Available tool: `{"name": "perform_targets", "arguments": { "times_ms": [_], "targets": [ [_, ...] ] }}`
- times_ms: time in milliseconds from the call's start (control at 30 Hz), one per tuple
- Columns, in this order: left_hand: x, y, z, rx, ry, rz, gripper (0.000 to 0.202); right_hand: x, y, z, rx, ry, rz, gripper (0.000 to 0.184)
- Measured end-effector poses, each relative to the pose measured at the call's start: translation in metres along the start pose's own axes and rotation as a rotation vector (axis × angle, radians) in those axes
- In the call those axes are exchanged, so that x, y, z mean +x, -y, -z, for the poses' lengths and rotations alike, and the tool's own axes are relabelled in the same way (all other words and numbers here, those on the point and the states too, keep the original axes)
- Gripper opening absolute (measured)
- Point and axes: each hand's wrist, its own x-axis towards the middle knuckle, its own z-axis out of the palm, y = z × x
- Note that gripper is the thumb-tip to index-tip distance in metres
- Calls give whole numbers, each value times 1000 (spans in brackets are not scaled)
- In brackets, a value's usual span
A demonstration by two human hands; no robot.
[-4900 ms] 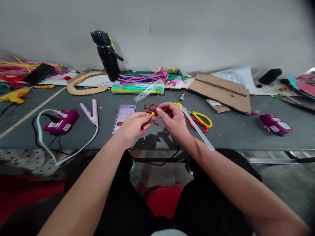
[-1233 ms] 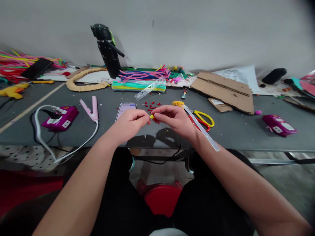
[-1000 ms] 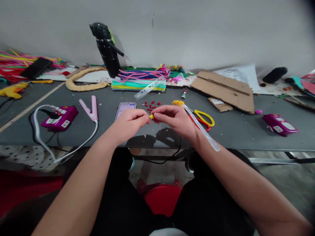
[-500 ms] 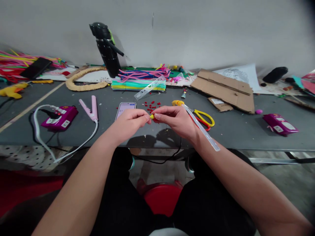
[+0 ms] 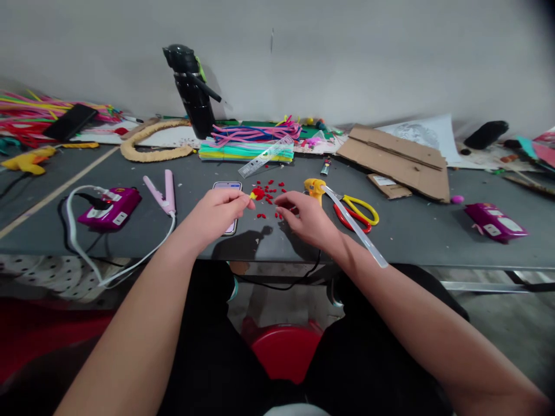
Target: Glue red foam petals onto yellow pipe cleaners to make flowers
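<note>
Head-camera view down onto a grey tabletop (image 5: 411,231) strewn with craft supplies.

Left hand (image 5: 215,211) over the near end of a phone (image 5: 227,186), thumb and forefinger clamped on a tiny flower piece (image 5: 256,194): short yellow stem, red cluster at its tip. Held a little above the tabletop, just right of the phone. Long axis close to level, running left to right; yellow end tucked into the fingers, red head pointing right and slightly away from the body.

Right hand (image 5: 306,218) further right of the phone, palm down, fingers curled, tips lowered among loose red bits (image 5: 271,186). Impossible to tell whether closed on a bit or merely touching.

Judged as partway through: red head already partly built on the stem, yet many red bits lying unused right of the phone.

Further right of the phone, a yellow glue gun (image 5: 314,186) with a clear glue stick (image 5: 358,230), then yellow-and-red scissors (image 5: 359,209). Beyond the phone, a clear ruler (image 5: 264,157) and a stack of pipe cleaners (image 5: 245,151).
</note>
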Motion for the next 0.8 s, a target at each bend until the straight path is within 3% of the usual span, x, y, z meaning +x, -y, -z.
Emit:
{"name": "perform_targets", "arguments": {
  "times_ms": [133, 367, 533, 800],
  "targets": [
    [1, 1, 2, -16, 39, 36, 29, 2, 0, 2, -180, 58, -36, 10],
    [1, 1, 2, -23, 45, 38, 27, 2, 5, 2, -442, 167, -109, 35],
    [-1, -1, 3, -16, 49, 43, 27, 1, 6, 4, -500, 210, -21, 18],
    [-2, -7, 0, -53, 55, 64, 23, 0, 1, -2, -571, 270, -35, 23]
  ]
}}
